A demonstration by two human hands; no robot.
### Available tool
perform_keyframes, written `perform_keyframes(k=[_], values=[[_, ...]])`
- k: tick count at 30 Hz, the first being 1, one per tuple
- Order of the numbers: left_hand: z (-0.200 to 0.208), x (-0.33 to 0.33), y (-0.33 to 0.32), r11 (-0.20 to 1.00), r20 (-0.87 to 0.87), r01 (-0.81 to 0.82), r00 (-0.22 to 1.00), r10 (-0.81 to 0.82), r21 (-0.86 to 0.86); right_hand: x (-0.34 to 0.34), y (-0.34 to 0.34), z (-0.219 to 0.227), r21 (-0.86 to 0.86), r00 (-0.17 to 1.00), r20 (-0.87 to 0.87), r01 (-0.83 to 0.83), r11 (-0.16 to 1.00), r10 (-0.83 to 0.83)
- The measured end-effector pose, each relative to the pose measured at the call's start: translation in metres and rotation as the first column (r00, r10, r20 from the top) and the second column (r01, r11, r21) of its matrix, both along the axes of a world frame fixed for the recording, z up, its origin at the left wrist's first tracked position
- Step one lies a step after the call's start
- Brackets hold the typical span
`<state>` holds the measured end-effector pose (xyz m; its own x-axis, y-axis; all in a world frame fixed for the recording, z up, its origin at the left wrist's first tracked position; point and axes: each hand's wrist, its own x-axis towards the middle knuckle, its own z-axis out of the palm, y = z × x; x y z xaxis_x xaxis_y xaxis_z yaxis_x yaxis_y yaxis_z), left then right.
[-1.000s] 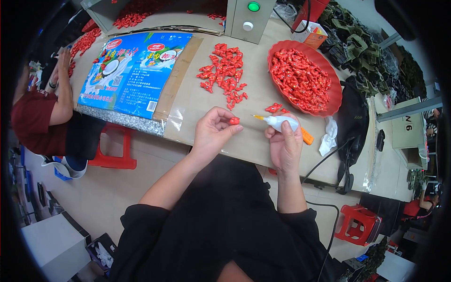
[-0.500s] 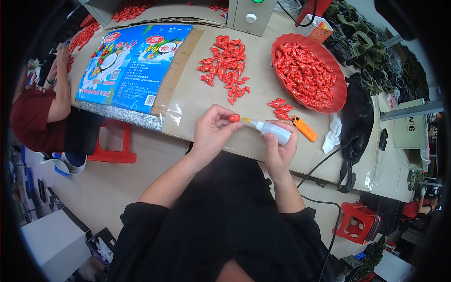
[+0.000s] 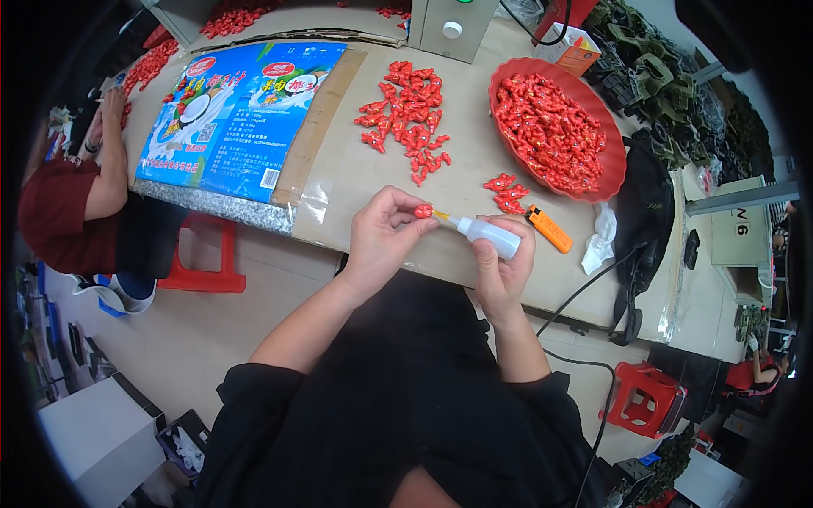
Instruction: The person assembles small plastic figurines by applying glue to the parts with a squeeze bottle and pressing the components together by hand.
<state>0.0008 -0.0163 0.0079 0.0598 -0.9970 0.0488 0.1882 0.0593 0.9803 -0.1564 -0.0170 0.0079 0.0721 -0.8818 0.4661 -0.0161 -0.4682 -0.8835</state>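
Between the thumb and fingers of my left hand is a small red figurine part, mostly covered by the fingertips. My right hand is wrapped round a white squeeze bottle, tilted so that its thin yellowish nozzle points left at the red part. The tip is at or very near the part; whether they touch I cannot tell. Beyond my hands lies a loose pile of glossy red figurine parts. A few more red pieces lie beside an orange lighter, just past my right hand.
A scalloped red bowl heaped with red pieces stands at the back right. Near it are a crumpled white tissue and a black bag with a cable. Blue printed cardboard covers the table's left, where another person's arm rests.
Both hands stay almost in place, with the bottle shifted very slightly to the left. The red part is still pinched, and the nozzle still points at it.
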Motion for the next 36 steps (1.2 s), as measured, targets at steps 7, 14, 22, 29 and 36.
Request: perform_keyframes(k=[7, 14, 22, 29, 36], values=[[0.0004, 0.0001, 0.0002, 1.000, -0.007, 0.004, 1.000, -0.004, -0.004, -0.0015, -0.0010, -0.0003, -0.044, 0.999, -0.033, 0.002, 0.999, -0.004], [-0.0003, -0.0001, -0.0001, 1.000, -0.016, 0.001, 1.000, -0.001, 0.006, -0.0023, -0.0009, -0.0008, -0.050, 0.997, -0.083, -0.003, 0.999, -0.001], [0.0002, -0.0005, -0.0004, 1.000, -0.013, 0.001, 1.000, -0.001, 0.001, -0.0001, -0.0006, 0.0010, -0.002, 1.000, 0.003, 0.025, 1.000, -0.025], [-0.0004, -0.0008, -0.0004, 1.000, -0.053, -0.028, 0.998, 0.028, -0.003, 0.0004, -0.0007, 0.0018, -0.013, 1.000, 0.003, 0.024, 1.000, -0.024], [0.0001, 0.0000, -0.0005, 1.000, -0.045, -0.014, 0.999, 0.014, 0.001, 0.0033, -0.0003, 0.0021, 0.018, 0.998, 0.059, 0.019, 1.000, -0.020]])
